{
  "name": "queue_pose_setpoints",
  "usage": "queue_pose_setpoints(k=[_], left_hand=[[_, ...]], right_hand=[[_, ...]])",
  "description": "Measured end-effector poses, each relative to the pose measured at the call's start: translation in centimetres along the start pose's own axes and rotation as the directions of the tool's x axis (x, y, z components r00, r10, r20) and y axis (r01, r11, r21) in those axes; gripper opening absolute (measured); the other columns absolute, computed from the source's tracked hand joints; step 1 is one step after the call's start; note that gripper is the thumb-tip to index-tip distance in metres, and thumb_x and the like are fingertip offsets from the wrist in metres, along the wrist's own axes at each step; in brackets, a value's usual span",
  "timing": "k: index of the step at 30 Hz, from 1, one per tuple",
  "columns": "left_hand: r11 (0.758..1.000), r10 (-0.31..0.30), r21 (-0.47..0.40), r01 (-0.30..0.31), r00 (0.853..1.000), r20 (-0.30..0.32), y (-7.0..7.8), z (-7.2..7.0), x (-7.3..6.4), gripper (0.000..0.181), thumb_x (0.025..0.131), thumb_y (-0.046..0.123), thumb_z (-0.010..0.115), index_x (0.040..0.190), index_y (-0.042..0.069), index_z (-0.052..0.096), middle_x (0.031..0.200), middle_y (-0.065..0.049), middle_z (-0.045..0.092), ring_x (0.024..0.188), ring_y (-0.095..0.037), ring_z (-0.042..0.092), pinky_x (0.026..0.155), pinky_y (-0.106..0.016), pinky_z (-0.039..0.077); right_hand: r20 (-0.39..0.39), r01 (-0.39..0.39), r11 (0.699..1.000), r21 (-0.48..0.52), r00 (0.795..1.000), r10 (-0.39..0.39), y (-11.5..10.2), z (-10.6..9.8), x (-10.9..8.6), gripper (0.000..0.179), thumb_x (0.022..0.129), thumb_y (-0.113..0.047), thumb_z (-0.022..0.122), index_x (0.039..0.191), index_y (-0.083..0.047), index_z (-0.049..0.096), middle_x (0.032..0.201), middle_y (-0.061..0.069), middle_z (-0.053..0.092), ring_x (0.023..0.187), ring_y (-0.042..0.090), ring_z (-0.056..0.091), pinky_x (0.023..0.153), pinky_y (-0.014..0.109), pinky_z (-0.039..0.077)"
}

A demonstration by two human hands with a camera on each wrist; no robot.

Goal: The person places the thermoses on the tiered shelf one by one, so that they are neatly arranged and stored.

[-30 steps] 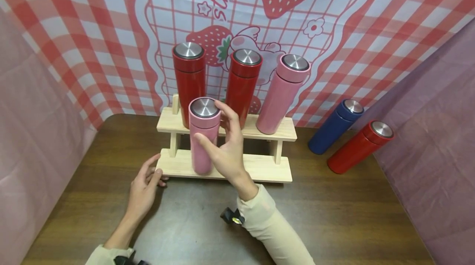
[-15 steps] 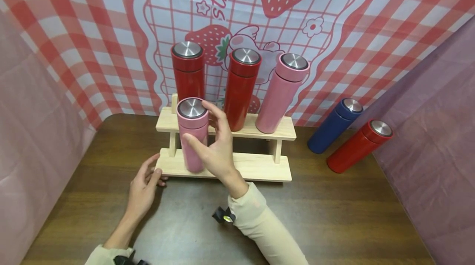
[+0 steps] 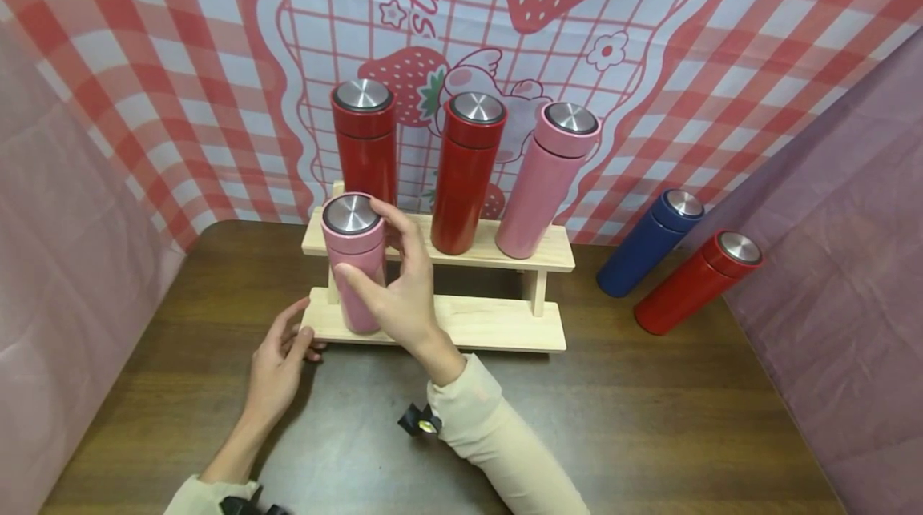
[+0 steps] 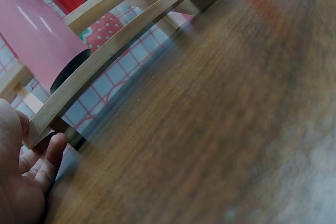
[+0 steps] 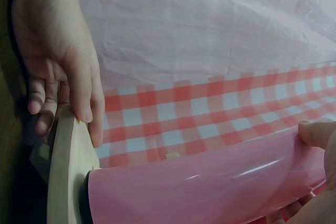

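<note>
My right hand (image 3: 404, 291) holds a pink thermos bottle (image 3: 355, 291) upright, fingers behind it and thumb in front. Its base is at the left part of the lower board of a two-tier wooden stand (image 3: 497, 323); the left wrist view shows its dark bottom edge at that board, slightly tilted to the camera. At the board's left end my left hand (image 3: 280, 359) grips the edge, with fingers above and below the wood (image 5: 68, 166). On the upper board stand a red thermos (image 3: 364, 138) at left, partly hidden by the pink one, another red thermos (image 3: 469, 179) and a second pink thermos (image 3: 544, 187).
On the brown table (image 3: 649, 419) right of the stand are a blue thermos (image 3: 649, 247) and a red thermos (image 3: 695, 287), side by side. A red-and-white checked cloth (image 3: 195, 98) hangs close behind the stand. Pale pink cloth (image 3: 65, 259) borders the left side.
My right hand has moved left along the lower board with the pink thermos, now in front of the left red one. The left hand has stayed at the board's end.
</note>
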State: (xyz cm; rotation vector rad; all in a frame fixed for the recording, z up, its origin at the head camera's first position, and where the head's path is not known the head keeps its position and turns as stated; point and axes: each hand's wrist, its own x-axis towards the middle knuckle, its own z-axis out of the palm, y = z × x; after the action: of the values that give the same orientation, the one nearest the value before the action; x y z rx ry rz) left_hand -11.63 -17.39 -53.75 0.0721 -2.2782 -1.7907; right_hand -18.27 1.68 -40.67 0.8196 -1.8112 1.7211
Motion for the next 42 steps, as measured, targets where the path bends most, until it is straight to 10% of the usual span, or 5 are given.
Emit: queue_pose_setpoints(k=[42], left_hand=[[0.998,0.031,-0.05,-0.031,1.0,-0.006,0.36,-0.03,-0.26,0.045,0.115,0.003,0.056,0.16,-0.001,0.053,0.109,-0.031,0.074,0.079,-0.004,0.07,0.073,-0.018,0.059]], right_hand=[[0.095,-0.001,0.996,-0.087,0.995,0.009,-0.09,-0.8,-0.51,0.098,0.082,-0.002,0.097,0.164,-0.008,0.043,0.149,0.02,0.061,0.127,0.028,0.064,0.111,0.042,0.056]])
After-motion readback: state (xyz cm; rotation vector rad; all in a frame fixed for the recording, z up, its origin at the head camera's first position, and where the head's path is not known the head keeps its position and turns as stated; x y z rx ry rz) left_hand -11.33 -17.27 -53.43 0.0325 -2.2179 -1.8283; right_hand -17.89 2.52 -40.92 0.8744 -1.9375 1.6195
